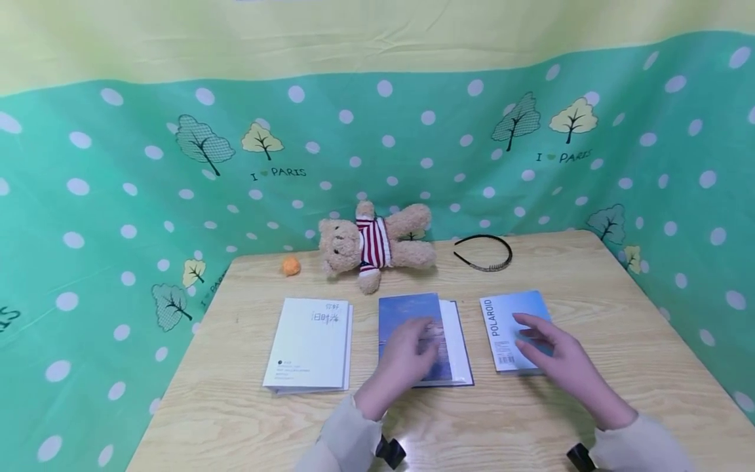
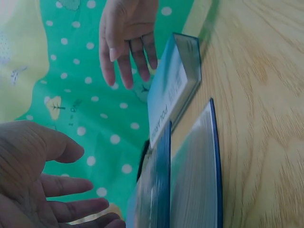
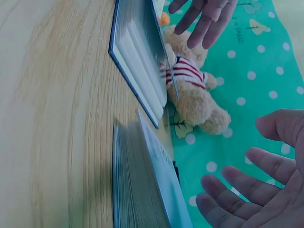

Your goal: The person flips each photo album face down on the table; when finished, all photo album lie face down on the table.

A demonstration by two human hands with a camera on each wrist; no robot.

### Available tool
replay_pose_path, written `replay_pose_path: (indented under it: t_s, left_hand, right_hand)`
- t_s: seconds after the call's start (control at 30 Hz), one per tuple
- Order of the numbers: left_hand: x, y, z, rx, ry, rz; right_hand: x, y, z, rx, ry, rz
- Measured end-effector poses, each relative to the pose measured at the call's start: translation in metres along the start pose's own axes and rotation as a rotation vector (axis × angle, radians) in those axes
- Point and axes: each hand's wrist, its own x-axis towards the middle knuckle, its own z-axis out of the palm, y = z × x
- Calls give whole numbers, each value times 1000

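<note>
While both hands point(image 1: 407, 357) hover, the blue book point(image 1: 415, 314) perhaps lies untouched.
</note>
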Motion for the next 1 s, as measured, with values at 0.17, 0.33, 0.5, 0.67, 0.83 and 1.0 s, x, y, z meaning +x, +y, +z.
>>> replay_pose_path:
  t_s: [0.17, 0.33, 0.5, 0.67, 0.83, 1.0]
  left_hand:
    - [-5, -7, -3, 76, 50, 24]
    - [-9, -11, -6, 94, 73, 16]
    - [-13, -17, -9, 73, 83, 2]
    - [-16, -24, -11, 38, 96, -40]
    - [-19, -29, -11, 27, 82, -84]
    - [-22, -27, -8, 65, 20, -125]
  right_hand:
    - [3, -3, 8, 35, -46, -41]
    - [4, -2, 16, 68, -99, -46]
    - [7, -3, 23, 86, -136, -36]
    - [10, -7, 27, 169, -195, 15]
    - [13, -10, 31, 252, -267, 73]
    - [14, -10, 37, 313, -331, 99]
